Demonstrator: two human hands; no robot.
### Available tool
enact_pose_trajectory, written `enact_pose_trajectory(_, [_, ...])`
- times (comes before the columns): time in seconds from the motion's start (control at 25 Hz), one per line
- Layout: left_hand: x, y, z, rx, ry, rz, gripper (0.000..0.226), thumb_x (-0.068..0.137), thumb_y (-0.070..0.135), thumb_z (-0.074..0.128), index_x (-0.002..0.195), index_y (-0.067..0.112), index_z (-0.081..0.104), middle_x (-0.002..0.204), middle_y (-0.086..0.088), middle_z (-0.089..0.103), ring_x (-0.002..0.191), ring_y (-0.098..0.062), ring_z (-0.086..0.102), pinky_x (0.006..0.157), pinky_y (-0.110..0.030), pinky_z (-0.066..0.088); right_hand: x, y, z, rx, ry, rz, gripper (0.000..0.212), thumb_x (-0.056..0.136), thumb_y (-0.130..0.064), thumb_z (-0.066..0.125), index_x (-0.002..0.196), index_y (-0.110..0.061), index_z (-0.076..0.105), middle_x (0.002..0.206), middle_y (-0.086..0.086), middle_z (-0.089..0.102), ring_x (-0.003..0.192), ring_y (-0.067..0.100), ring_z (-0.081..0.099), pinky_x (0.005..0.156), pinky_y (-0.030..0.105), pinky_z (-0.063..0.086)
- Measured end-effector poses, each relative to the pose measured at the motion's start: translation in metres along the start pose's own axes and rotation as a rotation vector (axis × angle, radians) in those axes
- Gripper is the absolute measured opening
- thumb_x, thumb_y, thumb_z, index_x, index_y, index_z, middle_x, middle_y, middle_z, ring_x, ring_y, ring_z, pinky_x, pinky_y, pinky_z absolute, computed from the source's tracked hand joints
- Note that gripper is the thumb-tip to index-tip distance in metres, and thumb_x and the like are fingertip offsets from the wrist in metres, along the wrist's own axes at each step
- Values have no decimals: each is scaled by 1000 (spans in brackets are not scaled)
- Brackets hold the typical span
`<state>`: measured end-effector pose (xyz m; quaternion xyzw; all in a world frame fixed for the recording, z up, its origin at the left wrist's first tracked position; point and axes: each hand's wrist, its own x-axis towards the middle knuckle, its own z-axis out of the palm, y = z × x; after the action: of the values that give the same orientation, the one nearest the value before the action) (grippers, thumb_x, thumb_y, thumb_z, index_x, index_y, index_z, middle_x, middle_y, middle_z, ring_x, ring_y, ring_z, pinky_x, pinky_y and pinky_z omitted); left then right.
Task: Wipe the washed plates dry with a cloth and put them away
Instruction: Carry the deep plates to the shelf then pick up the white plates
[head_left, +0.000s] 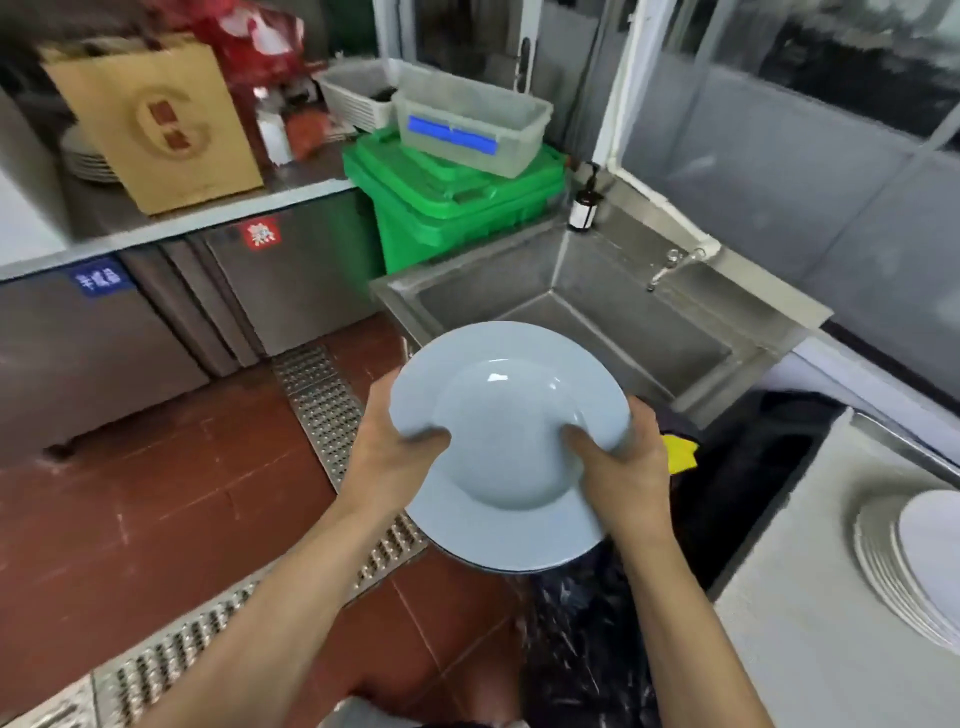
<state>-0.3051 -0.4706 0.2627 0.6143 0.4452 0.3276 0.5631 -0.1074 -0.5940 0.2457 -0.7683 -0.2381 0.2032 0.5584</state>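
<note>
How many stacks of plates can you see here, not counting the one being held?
2. One stack of plates sits on the counter at the far right; another plate stack sits on the steel counter at upper left, partly hidden behind the brown paper bag. More may be hidden.

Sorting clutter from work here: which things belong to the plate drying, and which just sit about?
Job: blue plate held by left hand and right hand; yellow cloth; plate stack.
Lying about: green bin, clear tub, paper bag, soap bottle.
</note>
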Motion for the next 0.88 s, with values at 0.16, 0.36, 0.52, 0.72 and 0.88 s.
enact_pose_trajectory(0.16, [2, 1, -108, 26, 184, 52, 65, 61, 9, 65, 123, 26, 62, 110, 4, 70, 104, -13, 67, 86, -35, 58, -19, -42, 105, -16, -179, -47, 52, 80, -22, 82, 125, -33, 59, 115, -12, 70, 108, 16, 67, 97, 49, 54])
enact_pose_trajectory(0.36, [-9, -23, -248, 31, 439, -76, 74, 67, 16, 70, 136, 35, 48, 115, 17, 61, 106, -10, 63, 72, -34, 58, -58, -88, 241, 6, -333, -131, 57, 79, -17, 85, 128, -25, 59, 114, -6, 70, 100, 12, 65, 94, 34, 53])
enact_pose_trajectory(0.52, [-41, -39, -343, 25, 682, -126, 77, 65, 23, 72, 133, 42, 44, 110, 23, 58, 101, -9, 62, 74, -33, 55, -102, -122, 337, -37, -552, -233, 61, 81, -21, 84, 135, -26, 56, 118, -7, 66, 99, 13, 63, 78, 20, 48])
enact_pose_trajectory(0.72, [-95, -60, -434, 39, 947, -171, 82, 64, 24, 75, 138, 35, 43, 121, 11, 58, 110, -16, 59, 94, -42, 53, -165, -157, 445, -54, -802, -372, 52, 81, -16, 84, 126, -25, 59, 110, -6, 67, 94, 11, 66, 75, 19, 48])
enact_pose_trajectory(0.88, [-136, -79, -496, 35, 1161, -227, 76, 74, 12, 79, 138, 32, 44, 118, 11, 57, 106, -13, 58, 95, -44, 53, -220, -175, 527, -79, -1041, -420, 55, 82, -16, 83, 132, -19, 59, 116, -1, 68, 95, 10, 67, 78, 18, 53])
